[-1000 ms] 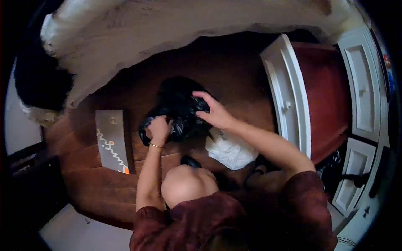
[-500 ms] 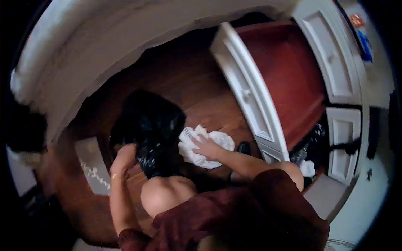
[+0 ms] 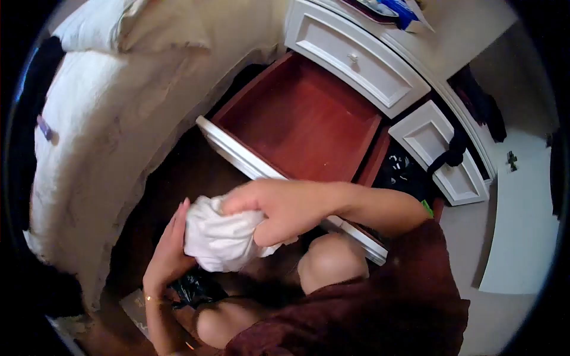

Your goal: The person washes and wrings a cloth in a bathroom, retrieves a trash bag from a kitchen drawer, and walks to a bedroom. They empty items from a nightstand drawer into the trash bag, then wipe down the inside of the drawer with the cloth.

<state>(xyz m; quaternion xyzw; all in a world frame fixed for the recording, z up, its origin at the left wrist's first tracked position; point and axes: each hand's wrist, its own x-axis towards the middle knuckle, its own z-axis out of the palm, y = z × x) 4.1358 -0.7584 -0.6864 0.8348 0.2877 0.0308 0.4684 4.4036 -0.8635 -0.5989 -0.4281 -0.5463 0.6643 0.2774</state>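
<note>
A bunched white cloth (image 3: 219,234) is held up in front of me, between my two hands. My right hand (image 3: 282,210) grips it from the right, thumb and fingers closed into its folds. Against its left side presses my left hand (image 3: 169,246), fingers stretched up along the bundle, so both hands hold it. A black plastic bag (image 3: 199,289) lies on the floor below, mostly hidden by my arms and knees. Just beyond my right hand stands a pulled-out drawer (image 3: 297,118) with a bare red-brown bottom.
The white dresser (image 3: 356,56) curves along the right. A lower drawer (image 3: 404,172) holds dark items, and a dark strap (image 3: 448,157) hangs over a small white door (image 3: 439,151). A bed with a pale cover (image 3: 119,118) stands at left. Blue packaging (image 3: 404,13) lies on top.
The white cloth has come up from the floor into both hands. My left hand has left the black bag and joined it. My view has turned right, toward the dresser.
</note>
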